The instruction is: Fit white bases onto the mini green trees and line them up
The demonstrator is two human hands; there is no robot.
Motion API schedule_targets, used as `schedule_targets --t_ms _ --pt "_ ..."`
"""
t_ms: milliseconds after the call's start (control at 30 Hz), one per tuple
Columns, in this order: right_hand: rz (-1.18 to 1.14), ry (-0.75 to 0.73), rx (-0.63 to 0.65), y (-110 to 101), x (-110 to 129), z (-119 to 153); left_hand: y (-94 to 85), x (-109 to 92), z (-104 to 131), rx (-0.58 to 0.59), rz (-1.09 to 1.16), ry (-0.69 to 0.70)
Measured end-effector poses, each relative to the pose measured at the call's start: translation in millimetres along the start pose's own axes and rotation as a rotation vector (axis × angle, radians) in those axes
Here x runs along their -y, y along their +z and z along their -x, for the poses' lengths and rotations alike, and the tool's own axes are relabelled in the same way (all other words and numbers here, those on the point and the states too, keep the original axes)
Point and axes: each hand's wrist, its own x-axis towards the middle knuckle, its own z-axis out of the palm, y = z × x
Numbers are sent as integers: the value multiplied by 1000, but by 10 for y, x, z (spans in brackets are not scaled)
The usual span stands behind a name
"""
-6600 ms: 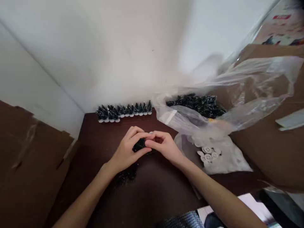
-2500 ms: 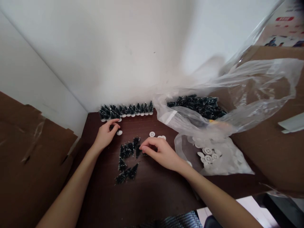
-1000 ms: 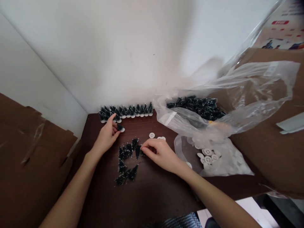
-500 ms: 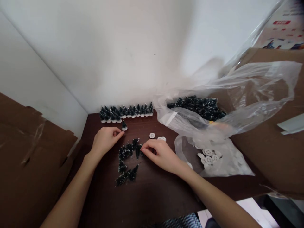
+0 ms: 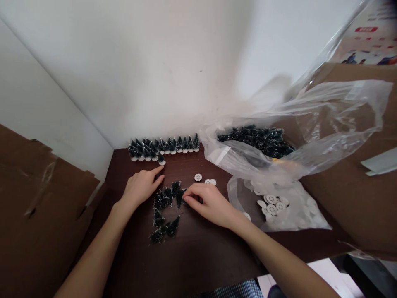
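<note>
My left hand (image 5: 141, 186) has its index finger stretched toward the white base of a small snow-tipped Christmas tree (image 5: 161, 158). That tree stands just in front of the row of upright miniature trees (image 5: 173, 145) along the wall; the thumb is apart from the finger and nothing is held. My right hand (image 5: 209, 203) is pinched at the right end of the loose baseless trees (image 5: 163, 198) lying on the table, its fingertips on one of them, which is partly hidden. Beyond my right hand lie a few white round bases (image 5: 198, 177).
A clear plastic bag (image 5: 297, 215) of white bases lies on the right, with another plastic bag (image 5: 248, 161) and a pile of dark trees (image 5: 260, 140) behind it. Cardboard boxes (image 5: 350, 186) flank the dark table (image 5: 198, 256) on both sides.
The single standing tree has moved back against the row, and my left hand has gone from a near pinch beside it to a stretched index finger. My right hand has barely moved.
</note>
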Motion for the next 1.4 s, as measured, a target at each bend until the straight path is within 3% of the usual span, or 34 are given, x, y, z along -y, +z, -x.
schedule_targets --t_ms 467,1400 --pt "20 -28 34 26 -6 -2 -4 -165 -25 -31 -110 -102" --pt "90 -59 47 45 -30 4 11 -243 -70 -72 -109 -157"
